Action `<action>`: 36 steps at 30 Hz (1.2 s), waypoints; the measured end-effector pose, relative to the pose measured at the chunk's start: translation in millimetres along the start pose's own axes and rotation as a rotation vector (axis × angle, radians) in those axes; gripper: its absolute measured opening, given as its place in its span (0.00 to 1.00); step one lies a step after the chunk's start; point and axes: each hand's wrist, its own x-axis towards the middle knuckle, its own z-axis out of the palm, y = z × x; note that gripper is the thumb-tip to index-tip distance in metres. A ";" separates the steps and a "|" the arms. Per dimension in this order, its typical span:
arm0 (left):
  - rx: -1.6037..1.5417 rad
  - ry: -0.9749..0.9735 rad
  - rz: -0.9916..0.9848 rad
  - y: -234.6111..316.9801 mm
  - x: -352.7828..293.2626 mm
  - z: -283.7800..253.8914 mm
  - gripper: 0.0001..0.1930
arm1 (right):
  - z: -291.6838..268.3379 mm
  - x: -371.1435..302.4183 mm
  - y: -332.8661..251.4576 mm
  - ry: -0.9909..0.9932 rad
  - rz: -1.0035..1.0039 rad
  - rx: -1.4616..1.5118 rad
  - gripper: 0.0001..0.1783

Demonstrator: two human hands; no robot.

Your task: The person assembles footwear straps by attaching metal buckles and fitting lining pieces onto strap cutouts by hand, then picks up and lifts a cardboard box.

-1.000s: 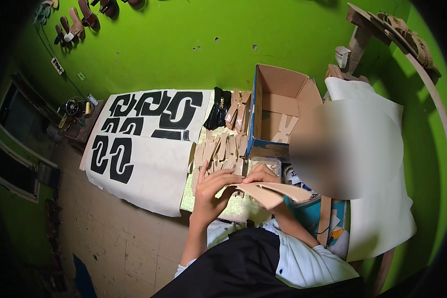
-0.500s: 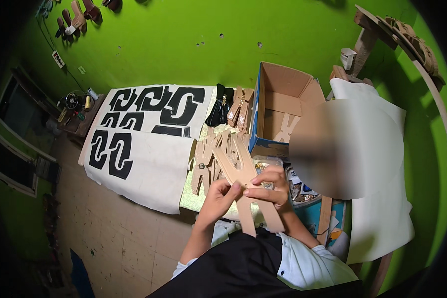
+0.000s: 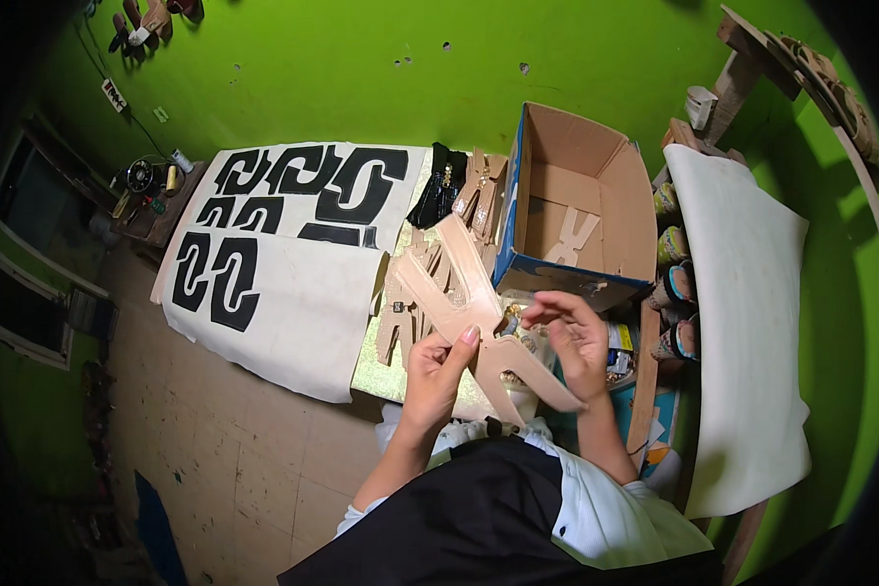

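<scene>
An X-shaped tan sandal upper [image 3: 454, 305] is in my left hand [image 3: 433, 383], pinched near its middle with the thumb on top. My right hand [image 3: 573, 339] is apart from the upper's face, raised on its right with fingers loosely bent and spaced. I see nothing held in it. Beneath the right hand is a clear container [image 3: 520, 296] with small gold-coloured ornaments, partly hidden. More tan strap pieces [image 3: 394, 320] lie piled on the table behind the upper. Beyond them are a black strap bundle [image 3: 439, 190] and tan straps with gold ornaments [image 3: 481, 188].
A cardboard box [image 3: 610, 176] stands open behind my right hand, one tan upper [image 3: 574, 234] inside. White sheeting [image 3: 293, 337] with black cut shapes covers the table's left. On the right are patterned sandals [image 3: 676, 283] on a rack and a draped white sheet [image 3: 747, 342].
My right hand has let go of the upper and moved up and right. The upper has tilted in my left hand. A blurred shape at the right is gone, showing the sandals.
</scene>
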 end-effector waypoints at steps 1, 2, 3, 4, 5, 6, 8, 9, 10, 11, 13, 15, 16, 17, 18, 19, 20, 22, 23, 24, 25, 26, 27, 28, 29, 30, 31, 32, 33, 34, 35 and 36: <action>0.036 0.046 0.047 -1.0 -0.2 4.0 0.10 | -0.9 1.4 -6.6 -0.164 0.056 -0.084 0.18; 0.073 0.090 0.095 -1.7 -0.4 5.9 0.10 | 0.2 5.0 -11.8 -0.234 0.009 -0.173 0.20; 0.075 0.088 0.090 -3.4 -1.1 3.9 0.10 | -0.4 8.4 -18.1 -0.229 0.010 -0.171 0.20; 0.139 0.114 0.108 -5.7 -2.1 0.0 0.10 | -1.7 11.3 -24.8 -0.308 0.005 -0.282 0.21; 0.203 0.141 0.126 -7.1 -2.6 -2.0 0.10 | -2.1 13.9 -31.3 -0.388 0.000 -0.394 0.21; 0.204 0.137 0.123 -5.3 -2.7 2.3 0.10 | -1.6 16.4 -37.4 -0.417 0.071 -0.402 0.21; 0.258 0.150 0.205 0.6 -3.6 13.7 0.10 | 1.5 16.1 -40.1 -0.417 0.096 -0.467 0.21; 0.259 0.147 0.204 -0.1 -3.7 13.5 0.10 | 3.9 15.6 -40.8 -0.420 0.119 -0.534 0.21; 0.266 0.142 0.224 -1.5 -4.2 12.1 0.10 | 8.1 15.4 -40.5 -0.387 0.133 -0.514 0.20; 0.274 0.139 0.245 -2.1 -4.9 11.5 0.10 | 12.3 14.7 -39.6 -0.386 0.133 -0.513 0.20; 0.307 0.152 0.274 -2.4 -5.4 13.3 0.10 | 19.6 12.4 -36.2 -0.303 0.146 -0.373 0.17; 0.341 0.166 0.303 -3.6 -5.4 12.3 0.10 | 22.5 9.2 -31.3 -0.284 0.147 -0.344 0.16; 0.379 0.159 0.311 -5.8 -4.8 9.8 0.10 | 23.4 8.1 -29.2 -0.270 0.145 -0.350 0.16; 0.417 0.152 0.318 -6.9 -4.4 8.4 0.10 | 24.4 7.1 -27.9 -0.256 0.142 -0.356 0.15; 0.418 0.153 0.317 -6.2 -3.4 12.0 0.10 | 25.7 5.9 -26.6 -0.255 0.143 -0.355 0.15; 0.327 0.200 0.313 -4.8 -1.3 19.0 0.10 | 27.0 4.6 -25.5 -0.219 0.170 -0.319 0.14; 0.236 0.246 0.308 -4.2 -0.4 22.7 0.10 | 27.6 3.7 -24.9 -0.181 0.197 -0.283 0.14; 0.244 0.232 0.294 -8.5 -0.6 17.5 0.09 | 27.3 3.5 -26.6 -0.171 0.183 -0.344 0.13; 0.251 0.218 0.282 -9.6 -0.8 14.9 0.09 | 27.2 3.2 -27.2 -0.163 0.168 -0.405 0.12; 0.250 0.217 0.279 -8.5 -0.4 13.9 0.09 | 27.2 2.7 -26.9 -0.161 0.170 -0.406 0.12; 0.308 0.205 0.280 -6.7 0.5 12.9 0.08 | 27.5 2.1 -26.3 -0.134 0.170 -0.385 0.12; 0.365 0.193 0.281 -5.7 1.0 11.8 0.08 | 27.4 1.6 -25.8 -0.108 0.170 -0.364 0.12; 0.365 0.193 0.279 -5.4 0.6 9.5 0.08 | 27.0 1.6 -25.6 -0.107 0.172 -0.364 0.12; 0.325 0.181 0.256 -6.1 0.6 6.8 0.08 | 26.2 2.4 -25.6 -0.132 0.161 -0.392 0.12; 0.286 0.169 0.233 -7.4 0.6 4.9 0.07 | 25.4 3.0 -25.3 -0.157 0.150 -0.420 0.12; 0.241 0.164 0.242 -9.0 1.3 4.3 0.07 | 25.0 3.1 -24.1 -0.157 0.153 -0.420 0.12; 0.240 0.166 0.239 -9.2 1.8 5.1 0.07 | 24.5 3.1 -22.4 -0.156 0.161 -0.415 0.12; 0.231 0.169 0.238 -9.1 2.3 6.3 0.07 | 24.2 2.9 -20.7 -0.154 0.170 -0.409 0.12; 0.221 0.171 0.236 -9.3 3.1 7.0 0.07 | 23.6 2.6 -18.9 -0.154 0.173 -0.409 0.12; 0.221 0.172 0.233 -9.4 3.5 6.9 0.07 | 23.0 2.2 -17.2 -0.149 0.175 -0.386 0.12; 0.213 0.172 0.221 -9.5 3.9 6.6 0.07 | 22.6 1.9 -16.3 -0.143 0.178 -0.362 0.12; 0.205 0.172 0.210 -9.7 3.7 6.1 0.07 | 22.7 2.1 -16.4 -0.143 0.180 -0.362 0.12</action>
